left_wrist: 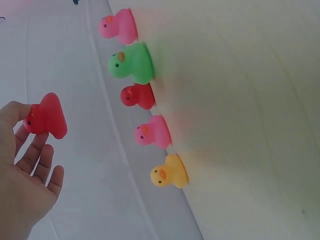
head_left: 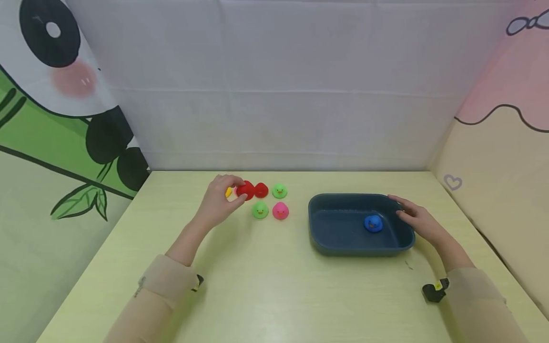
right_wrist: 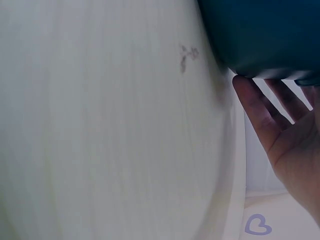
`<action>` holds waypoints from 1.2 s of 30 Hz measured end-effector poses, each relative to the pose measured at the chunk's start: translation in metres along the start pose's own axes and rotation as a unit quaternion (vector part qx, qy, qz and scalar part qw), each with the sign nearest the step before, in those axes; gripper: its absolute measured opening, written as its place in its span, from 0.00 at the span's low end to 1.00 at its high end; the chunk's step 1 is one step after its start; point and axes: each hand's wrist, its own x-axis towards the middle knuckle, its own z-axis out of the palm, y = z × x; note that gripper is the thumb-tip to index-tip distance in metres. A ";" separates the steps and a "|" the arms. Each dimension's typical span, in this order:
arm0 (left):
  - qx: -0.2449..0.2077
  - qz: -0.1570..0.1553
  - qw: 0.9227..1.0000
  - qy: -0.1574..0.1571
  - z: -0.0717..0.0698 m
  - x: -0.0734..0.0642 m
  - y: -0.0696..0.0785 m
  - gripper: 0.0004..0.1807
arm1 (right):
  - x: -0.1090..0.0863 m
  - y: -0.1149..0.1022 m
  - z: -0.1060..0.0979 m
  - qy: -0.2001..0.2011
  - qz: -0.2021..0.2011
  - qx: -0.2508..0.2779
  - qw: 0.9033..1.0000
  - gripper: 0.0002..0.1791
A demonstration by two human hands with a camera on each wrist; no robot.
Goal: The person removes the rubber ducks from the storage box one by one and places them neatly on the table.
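Above the table, my left hand (head_left: pixel 220 202) pinches a red rubber duck (left_wrist: pixel 46 119) between thumb and fingers. Behind it stand a smaller red duck (head_left: pixel 261 190), a green duck (head_left: pixel 279 191), a yellow duck (left_wrist: pixel 171 171) and a pink duck (left_wrist: pixel 154 132); the hand partly covers the last two in the head view. Nearer the front are a second green duck (head_left: pixel 259 209) and another pink duck (head_left: pixel 280 210). My right hand (head_left: pixel 422 223) rests its extended fingers on the right rim of a dark blue basin (head_left: pixel 334 228). Inside the basin sits a blue duck (head_left: pixel 373 223).
The pale wooden table (head_left: pixel 274 295) runs back to a white cloth-like wall (head_left: pixel 279 95). Painted panels flank it, with a cartoon panda (head_left: pixel 51 28) on the left and a small heart (head_left: pixel 452 182) on the right. The basin stands right of the ducks.
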 end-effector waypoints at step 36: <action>0.046 -0.110 0.979 -0.166 0.026 0.002 -0.053 0.13 | 0.000 0.001 -0.001 0.000 0.002 0.004 1.000 0.27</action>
